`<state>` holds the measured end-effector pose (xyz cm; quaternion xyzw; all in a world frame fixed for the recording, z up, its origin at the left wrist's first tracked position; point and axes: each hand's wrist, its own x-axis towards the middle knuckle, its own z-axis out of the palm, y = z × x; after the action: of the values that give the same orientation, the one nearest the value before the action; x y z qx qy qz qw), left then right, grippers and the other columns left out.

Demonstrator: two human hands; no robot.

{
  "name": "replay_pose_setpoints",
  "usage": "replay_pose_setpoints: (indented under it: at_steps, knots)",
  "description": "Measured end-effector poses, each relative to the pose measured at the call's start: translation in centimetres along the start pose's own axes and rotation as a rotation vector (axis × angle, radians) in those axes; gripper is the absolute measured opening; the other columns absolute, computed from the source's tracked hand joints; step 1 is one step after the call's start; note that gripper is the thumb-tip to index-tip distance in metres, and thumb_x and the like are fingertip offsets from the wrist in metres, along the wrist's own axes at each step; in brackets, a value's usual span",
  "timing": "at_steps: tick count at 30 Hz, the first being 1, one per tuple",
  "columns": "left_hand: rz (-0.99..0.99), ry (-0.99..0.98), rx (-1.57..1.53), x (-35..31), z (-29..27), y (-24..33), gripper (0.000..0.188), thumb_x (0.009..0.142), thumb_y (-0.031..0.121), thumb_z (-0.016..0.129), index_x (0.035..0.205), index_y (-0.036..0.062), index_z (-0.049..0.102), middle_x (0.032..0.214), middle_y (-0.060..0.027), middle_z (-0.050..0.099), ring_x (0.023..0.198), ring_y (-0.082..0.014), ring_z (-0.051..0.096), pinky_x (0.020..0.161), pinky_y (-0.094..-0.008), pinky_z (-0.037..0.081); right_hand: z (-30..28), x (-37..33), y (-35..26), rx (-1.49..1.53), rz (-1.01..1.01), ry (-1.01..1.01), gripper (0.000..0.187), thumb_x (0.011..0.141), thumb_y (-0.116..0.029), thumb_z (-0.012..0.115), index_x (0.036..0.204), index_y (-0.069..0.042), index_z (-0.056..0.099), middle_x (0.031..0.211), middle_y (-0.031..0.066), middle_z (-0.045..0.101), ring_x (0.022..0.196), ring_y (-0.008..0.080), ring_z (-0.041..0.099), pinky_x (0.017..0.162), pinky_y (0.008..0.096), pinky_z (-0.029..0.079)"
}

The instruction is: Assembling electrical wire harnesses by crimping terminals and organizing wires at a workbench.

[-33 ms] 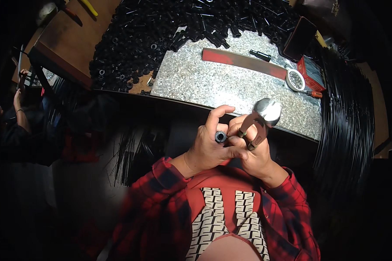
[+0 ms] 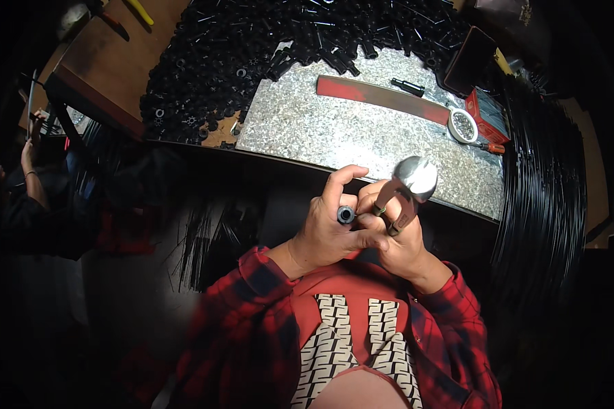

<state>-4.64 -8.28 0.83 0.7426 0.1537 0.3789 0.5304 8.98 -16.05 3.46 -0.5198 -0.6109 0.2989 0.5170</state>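
Note:
My left hand point(image 2: 324, 228) is closed round a small black tubular part point(image 2: 346, 215), whose round hollow end faces up between thumb and fingers. Its index finger is raised and bent above the part. Close against it, my right hand point(image 2: 399, 249) grips a pair of pliers point(image 2: 401, 204) with red-brown handles and a shiny rounded metal head point(image 2: 416, 178). The head points up and away, over the bench's near edge. My hands touch each other in front of my body. Whatever lies between the right fingertips is hidden.
A speckled board point(image 2: 293, 116) lies on the bench beneath a large heap of black tubular parts point(image 2: 211, 61). On it are a red-and-grey strip point(image 2: 382, 99), one black part point(image 2: 408, 86) and a white dish point(image 2: 462, 126). Long black rods point(image 2: 539, 184) hang at the right. A co-worker's arm point(image 2: 33, 170) shows far left.
The pliers' head has tipped slightly in my right hand, showing more of its shiny round face. Both hands otherwise keep their place.

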Motion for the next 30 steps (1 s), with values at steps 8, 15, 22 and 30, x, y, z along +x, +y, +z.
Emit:
replay_pose_setpoints:
  at_steps: [8, 15, 22, 30]
  knots:
    - [0.029, 0.007, 0.006, -0.4, 0.3, -0.8, 0.084, 0.072, 0.025, 0.084, 0.132, 0.0014, 0.031, 0.064, -0.0068, 0.059, 0.057, -0.012, 0.059, 0.053, -0.0257, 0.044, -0.5, -0.1, 0.7, -0.098, -0.157, -0.074, 0.019, 0.081, -0.004, 0.062, 0.097, 0.002, 0.054, 0.093, 0.0144, 0.055, 0.081, 0.0281, 0.055, 0.069, 0.033, 0.046]
    - [0.024, 0.063, 0.029, -0.5, 0.4, -0.5, 0.089, 0.068, 0.029, 0.086, 0.133, 0.0013, 0.031, 0.06, -0.0041, 0.054, 0.053, -0.0108, 0.051, 0.049, -0.0255, 0.039, 0.7, -0.4, 1.2, -0.141, -0.203, 0.049, 0.021, 0.078, 0.0, 0.064, 0.096, 0.001, 0.055, 0.091, 0.0138, 0.055, 0.078, 0.0266, 0.057, 0.067, 0.0318, 0.046]
    - [-0.003, 0.015, -0.143, -0.3, -0.4, -2.1, 0.097, 0.064, 0.038, 0.088, 0.133, 0.0019, 0.031, 0.059, -0.0019, 0.053, 0.054, -0.0084, 0.05, 0.05, -0.0249, 0.038, 0.8, 0.5, 0.8, -0.09, -0.004, -0.005, 0.031, 0.067, -0.001, 0.072, 0.093, 0.002, 0.056, 0.084, 0.0114, 0.055, 0.072, 0.026, 0.057, 0.064, 0.0323, 0.046]
    - [-0.201, 0.105, -0.268, -1.3, -4.0, -1.5, 0.108, 0.053, 0.046, 0.086, 0.135, 0.0026, 0.029, 0.061, 0.0059, 0.044, 0.055, -0.0025, 0.046, 0.052, -0.0161, 0.038, -2.1, 1.0, -1.3, -0.087, 0.456, -0.235, 0.041, 0.081, -0.015, 0.071, 0.114, -0.001, 0.051, 0.082, 0.002, 0.052, 0.074, 0.0097, 0.051, 0.068, 0.0268, 0.045]
